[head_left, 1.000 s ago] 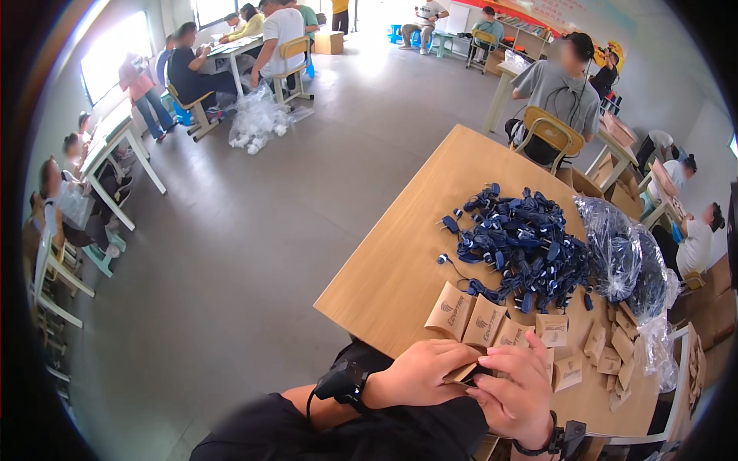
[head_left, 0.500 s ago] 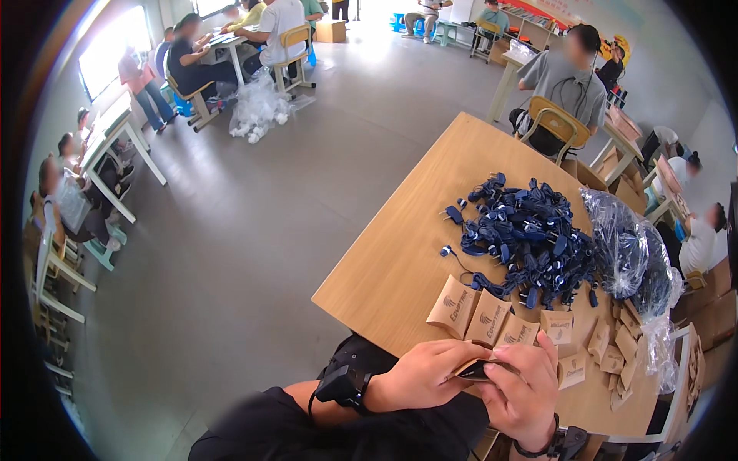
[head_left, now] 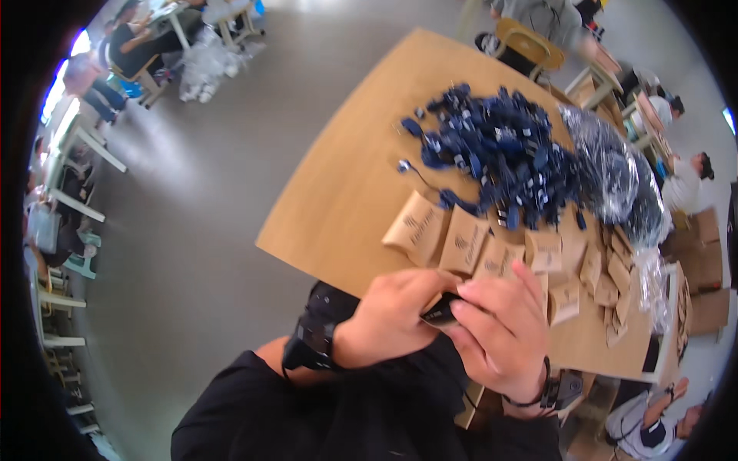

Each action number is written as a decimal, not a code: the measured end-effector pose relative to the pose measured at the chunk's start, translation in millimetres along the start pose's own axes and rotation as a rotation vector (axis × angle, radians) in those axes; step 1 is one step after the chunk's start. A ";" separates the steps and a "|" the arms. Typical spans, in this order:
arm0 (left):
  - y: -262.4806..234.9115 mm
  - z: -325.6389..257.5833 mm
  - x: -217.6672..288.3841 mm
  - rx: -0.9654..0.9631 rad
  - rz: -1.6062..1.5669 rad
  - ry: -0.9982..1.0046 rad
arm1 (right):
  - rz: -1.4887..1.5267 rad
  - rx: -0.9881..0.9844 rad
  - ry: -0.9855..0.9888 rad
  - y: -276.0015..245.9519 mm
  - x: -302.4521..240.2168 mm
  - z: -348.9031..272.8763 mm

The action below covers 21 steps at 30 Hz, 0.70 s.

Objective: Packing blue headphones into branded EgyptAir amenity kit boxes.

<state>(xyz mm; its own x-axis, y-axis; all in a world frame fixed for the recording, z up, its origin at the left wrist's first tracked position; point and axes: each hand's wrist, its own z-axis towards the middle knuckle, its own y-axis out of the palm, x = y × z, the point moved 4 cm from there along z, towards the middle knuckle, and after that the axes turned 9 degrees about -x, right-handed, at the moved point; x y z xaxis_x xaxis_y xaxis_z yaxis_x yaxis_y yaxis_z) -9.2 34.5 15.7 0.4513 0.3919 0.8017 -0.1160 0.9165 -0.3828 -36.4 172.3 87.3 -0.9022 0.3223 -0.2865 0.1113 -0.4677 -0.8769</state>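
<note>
Over the near edge of the table, my left hand [head_left: 392, 313] is closed around a small brown kraft pillow box with its end spread apart. A black thing [head_left: 441, 310] shows inside that end; its kind is mostly hidden by my fingers. My right hand [head_left: 503, 323] pinches the same box at the opening, thumb and fingers against the black thing. Just beyond my hands lie larger kraft pillow boxes [head_left: 466, 240] in a row, dark print on their faces. Behind them spreads a heap of dark blue corded bundles [head_left: 500, 146] that look like earphones.
Small kraft boxes [head_left: 605, 288] lie loosely piled on the right of the wooden table [head_left: 323, 192]. A clear plastic bag [head_left: 615, 165] with dark contents rests along its right edge. Cartons [head_left: 696, 253] stand beyond. People sit at other tables, one person [head_left: 653, 422] close at lower right.
My view has tilted down and shifted right, so the table appears higher and further left. Both hands remain on the box. A person has come into view at lower right.
</note>
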 end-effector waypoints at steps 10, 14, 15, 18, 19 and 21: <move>-5.5 5.7 -4.5 -0.246 -0.135 0.011 | -0.108 0.030 0.023 0.1 1.7 -5.3; -5.7 4.8 -8.2 -0.293 -0.137 0.034 | -0.105 0.013 0.024 0.2 1.0 -4.9; -5.4 5.0 -8.8 -0.293 -0.144 0.045 | -0.103 0.021 0.023 0.1 0.2 -4.4; -7.5 4.7 -9.1 -0.304 -0.169 0.039 | -0.053 0.048 0.015 4.2 3.0 -4.2; -8.3 4.9 -8.9 -0.312 -0.183 0.025 | -0.007 0.070 0.003 5.7 4.5 -4.6; -9.6 7.2 -9.2 -0.322 -0.180 0.030 | -0.005 0.086 -0.007 7.2 6.4 -5.8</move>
<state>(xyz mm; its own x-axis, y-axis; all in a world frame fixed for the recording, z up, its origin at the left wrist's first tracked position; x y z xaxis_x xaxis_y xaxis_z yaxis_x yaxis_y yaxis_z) -18.6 22.7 15.4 0.4650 0.2196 0.8577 0.2497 0.8969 -0.3650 -39.0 175.8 76.9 -0.9055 0.3192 -0.2796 0.0711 -0.5355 -0.8415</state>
